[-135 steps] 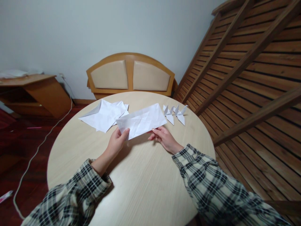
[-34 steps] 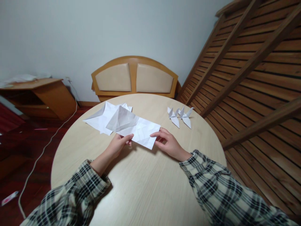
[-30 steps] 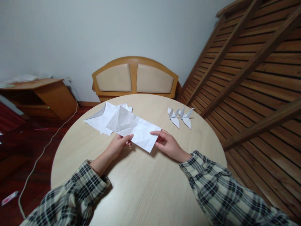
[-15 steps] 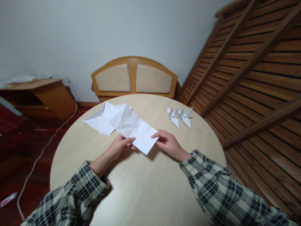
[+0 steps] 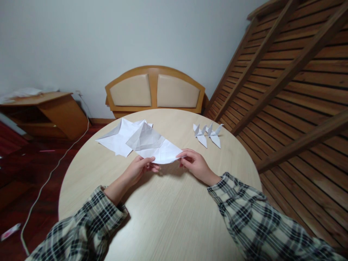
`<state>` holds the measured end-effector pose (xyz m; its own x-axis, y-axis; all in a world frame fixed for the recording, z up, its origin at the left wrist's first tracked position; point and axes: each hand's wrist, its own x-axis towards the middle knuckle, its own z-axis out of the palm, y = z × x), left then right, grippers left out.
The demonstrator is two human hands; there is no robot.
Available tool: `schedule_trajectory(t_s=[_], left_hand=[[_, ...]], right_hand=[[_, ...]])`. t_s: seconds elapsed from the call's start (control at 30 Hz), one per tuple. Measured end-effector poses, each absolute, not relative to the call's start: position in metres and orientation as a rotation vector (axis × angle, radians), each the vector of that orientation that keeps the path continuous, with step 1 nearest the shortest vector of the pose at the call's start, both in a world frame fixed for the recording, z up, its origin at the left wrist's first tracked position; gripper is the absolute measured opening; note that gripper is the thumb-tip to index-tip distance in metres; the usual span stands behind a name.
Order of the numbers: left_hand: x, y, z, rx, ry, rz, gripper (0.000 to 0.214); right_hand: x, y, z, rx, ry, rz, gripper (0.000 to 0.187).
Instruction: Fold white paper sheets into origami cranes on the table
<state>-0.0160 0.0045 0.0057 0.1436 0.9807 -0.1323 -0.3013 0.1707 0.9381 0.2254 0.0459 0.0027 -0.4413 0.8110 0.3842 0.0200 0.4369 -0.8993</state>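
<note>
Two pinch grips on paper (image 5: 152, 144), held over table (image 5: 165, 214) toward 12 o'clock: left hand (image 5: 137, 169) at paper's 7 o'clock, right hand (image 5: 195, 165) at 4 o'clock. Near edge curved; apparent step: folding. Judged next need: edges aligned before pressing crease.

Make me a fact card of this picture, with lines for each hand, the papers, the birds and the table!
Left hand: gripping the near edge of a creased white paper sheet
Right hand: pinching that sheet's right end
Other papers: overlapping creased white papers, on the table's far left
Birds: two folded white paper birds, side by side, far right
Table: round pale wood-grain table
</note>
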Motion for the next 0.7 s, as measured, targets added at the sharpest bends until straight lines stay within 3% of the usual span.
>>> schedule_trajectory(t_s=[0.2, 0.7], left_hand=[[-0.0149, 0.0028, 0.0079, 0.896, 0.927, 1.111, 0.033], [-0.0104, -0.0004, 0.0089, 0.947, 0.936, 1.106, 0.047]], right_hand=[[0.2254, 0.0457, 0.0053, -0.874, -1.705, 1.205, 0.026], [0.2251, 0.0498, 0.0038, -0.933, -1.531, 1.304, 0.031]])
